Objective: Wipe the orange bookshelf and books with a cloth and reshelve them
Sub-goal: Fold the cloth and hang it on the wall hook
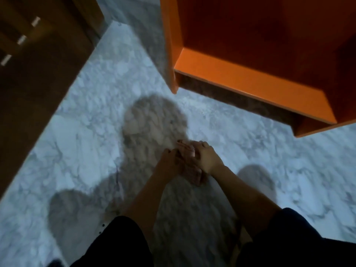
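Head view: left hand (170, 160) and right hand (207, 158) both clutch a crumpled cloth (195, 175) near the orange bookshelf (250, 81)

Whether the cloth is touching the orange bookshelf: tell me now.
Apart. The head view shows the cloth well short of the orange bookshelf, with marble floor visible between them.

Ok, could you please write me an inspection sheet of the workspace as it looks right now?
Surface: marble floor, with shadows across it.
Job's things: orange bookshelf at upper right; cloth bunched between the hands; no books in view.
Clutter: nothing seen.
Grippers: left hand and right hand meet in front of the shelf, and both appear to hold the cloth.
Cables: nothing seen.
Surroundings: dark wooden panel at left with metal fittings; the picture is blurred.
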Tool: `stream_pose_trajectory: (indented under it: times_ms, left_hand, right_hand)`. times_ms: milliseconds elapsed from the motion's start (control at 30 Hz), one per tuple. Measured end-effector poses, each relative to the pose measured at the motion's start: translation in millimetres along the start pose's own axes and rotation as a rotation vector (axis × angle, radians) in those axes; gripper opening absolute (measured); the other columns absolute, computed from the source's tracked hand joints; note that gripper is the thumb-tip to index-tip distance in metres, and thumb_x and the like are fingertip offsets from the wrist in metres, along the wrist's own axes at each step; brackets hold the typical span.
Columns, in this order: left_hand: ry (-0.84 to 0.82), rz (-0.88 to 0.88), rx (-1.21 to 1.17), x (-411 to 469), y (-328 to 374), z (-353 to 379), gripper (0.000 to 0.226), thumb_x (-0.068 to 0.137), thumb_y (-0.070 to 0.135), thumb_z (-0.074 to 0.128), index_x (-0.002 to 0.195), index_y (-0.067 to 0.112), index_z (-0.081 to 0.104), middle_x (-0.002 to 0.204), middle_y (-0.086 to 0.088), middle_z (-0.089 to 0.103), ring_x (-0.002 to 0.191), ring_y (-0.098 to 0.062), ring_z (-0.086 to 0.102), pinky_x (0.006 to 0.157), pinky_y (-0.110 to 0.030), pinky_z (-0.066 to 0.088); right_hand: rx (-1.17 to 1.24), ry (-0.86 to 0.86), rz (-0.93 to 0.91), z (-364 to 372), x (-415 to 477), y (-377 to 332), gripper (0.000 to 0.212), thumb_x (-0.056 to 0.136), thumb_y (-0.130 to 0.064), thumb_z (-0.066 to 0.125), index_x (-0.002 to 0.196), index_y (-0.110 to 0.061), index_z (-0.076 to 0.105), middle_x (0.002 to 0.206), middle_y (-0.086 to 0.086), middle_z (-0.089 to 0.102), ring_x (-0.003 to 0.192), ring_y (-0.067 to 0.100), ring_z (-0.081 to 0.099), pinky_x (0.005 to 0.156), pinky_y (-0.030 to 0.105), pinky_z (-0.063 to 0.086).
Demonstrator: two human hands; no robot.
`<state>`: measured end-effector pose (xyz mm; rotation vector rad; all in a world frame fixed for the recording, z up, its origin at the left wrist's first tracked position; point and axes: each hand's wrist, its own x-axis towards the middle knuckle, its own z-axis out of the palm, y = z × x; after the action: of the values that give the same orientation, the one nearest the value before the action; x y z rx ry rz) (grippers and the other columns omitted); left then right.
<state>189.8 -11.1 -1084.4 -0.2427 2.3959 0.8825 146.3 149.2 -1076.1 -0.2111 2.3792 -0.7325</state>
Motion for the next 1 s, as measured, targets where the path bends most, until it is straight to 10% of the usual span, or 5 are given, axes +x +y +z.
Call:
stream_pose_trajectory:
  times_ms: [167, 533, 633, 1000]
  left_hand:
    - [0.042, -0.064, -0.069, 5, 0, 10, 0.040, 0.089, 0.019, 0.048, 0.123, 0.001, 0.052, 0.116, -0.025, 0.048, 0.105, -0.039, 0.048, 0.088, -0.043, 0.043]
    - [0.165, -0.055, -0.524, -44, 40, -47, 0.037, 0.083, 0.037, 0.050, 0.113, 0.016, 0.055, 0.101, 0.000, 0.059, 0.097, -0.020, 0.058, 0.073, -0.025, 0.039]
    - [0.226, 0.011, -0.743, -68, 78, -80, 0.015, 0.099, 0.016, 0.044, 0.088, 0.022, 0.054, 0.086, 0.000, 0.061, 0.081, -0.019, 0.060, 0.070, -0.029, 0.046]
    - [0.720, 0.162, -1.038, -154, 160, -165, 0.025, 0.089, 0.011, 0.061, 0.114, 0.005, 0.060, 0.111, -0.015, 0.065, 0.103, -0.028, 0.063, 0.089, -0.040, 0.053]
  right_hand:
    - [0.112, -0.015, 0.013, 18, 0, 1, 0.052, 0.084, -0.041, 0.054, 0.131, -0.017, 0.051, 0.123, 0.014, 0.058, 0.114, 0.032, 0.053, 0.091, 0.033, 0.042]
    - [0.542, 0.238, -0.101, -44, -39, -49, 0.044, 0.086, 0.009, 0.051, 0.124, -0.012, 0.058, 0.111, 0.002, 0.058, 0.082, 0.004, 0.055, 0.066, 0.002, 0.040]
    - [0.597, 0.329, -0.199, -79, -60, -74, 0.040, 0.089, 0.003, 0.054, 0.125, -0.016, 0.056, 0.115, -0.003, 0.055, 0.081, -0.001, 0.052, 0.065, 0.005, 0.042]
    - [0.548, 0.637, -0.540, -151, -152, -140, 0.047, 0.085, -0.021, 0.064, 0.130, -0.015, 0.051, 0.126, 0.004, 0.060, 0.114, 0.020, 0.056, 0.092, 0.036, 0.049]
